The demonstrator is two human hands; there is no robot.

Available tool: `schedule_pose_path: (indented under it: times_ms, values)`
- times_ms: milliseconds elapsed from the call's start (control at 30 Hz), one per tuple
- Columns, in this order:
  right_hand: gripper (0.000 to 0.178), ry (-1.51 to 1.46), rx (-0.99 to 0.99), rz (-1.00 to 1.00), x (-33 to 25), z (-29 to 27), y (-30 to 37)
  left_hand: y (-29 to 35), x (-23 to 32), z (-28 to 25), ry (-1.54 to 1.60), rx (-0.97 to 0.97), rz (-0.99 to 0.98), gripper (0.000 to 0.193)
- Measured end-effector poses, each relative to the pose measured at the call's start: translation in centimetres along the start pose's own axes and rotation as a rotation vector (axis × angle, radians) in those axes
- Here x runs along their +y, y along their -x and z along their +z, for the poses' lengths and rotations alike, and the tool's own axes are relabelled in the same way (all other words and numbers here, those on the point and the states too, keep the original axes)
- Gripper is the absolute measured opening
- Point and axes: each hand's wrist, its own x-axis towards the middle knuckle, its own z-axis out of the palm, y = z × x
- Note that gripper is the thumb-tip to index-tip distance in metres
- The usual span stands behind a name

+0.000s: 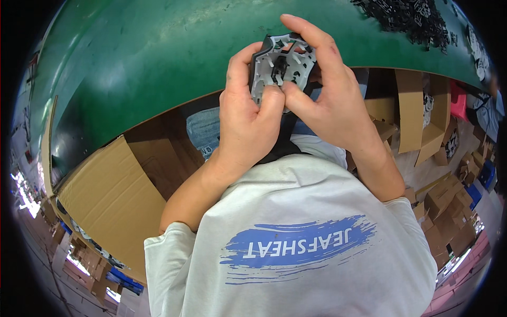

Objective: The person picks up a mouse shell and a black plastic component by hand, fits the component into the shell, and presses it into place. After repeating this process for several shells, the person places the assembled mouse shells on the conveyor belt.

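Observation:
Both hands hold a hollow moulded plastic shell (297,65), light grey inside with a dark outer edge, pegs and cut-outs. It looks like a game controller housing. A small black plastic part (279,65) sits inside it. My left hand (248,108) wraps the shell's left side, its thumb pressing at the near inner edge. My right hand (330,95) grips the right side, with the thumb beside the left one and the index finger reaching over the far edge. The fingers behind the shell are hidden.
A green-topped table (174,63) spreads ahead, with a pile of small black plastic parts (417,21) at its far right. An open cardboard box (108,195) stands at the left, another (412,111) at the right. More cartons (449,211) lie on the floor.

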Motion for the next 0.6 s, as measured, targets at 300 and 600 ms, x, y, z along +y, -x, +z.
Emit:
schedule_pose_path:
  times_ms: [300,600]
  values:
    - [0.072,-0.047,0.031,-0.013,0.0,0.8,1.1,0.6,1.4,-0.5,-0.106,-0.053,-0.053,0.049]
    - [0.073,-0.086,0.024,0.030,-0.9,0.3,0.4,-0.1,2.2,-1.0,-0.200,-0.092,0.017,0.050]
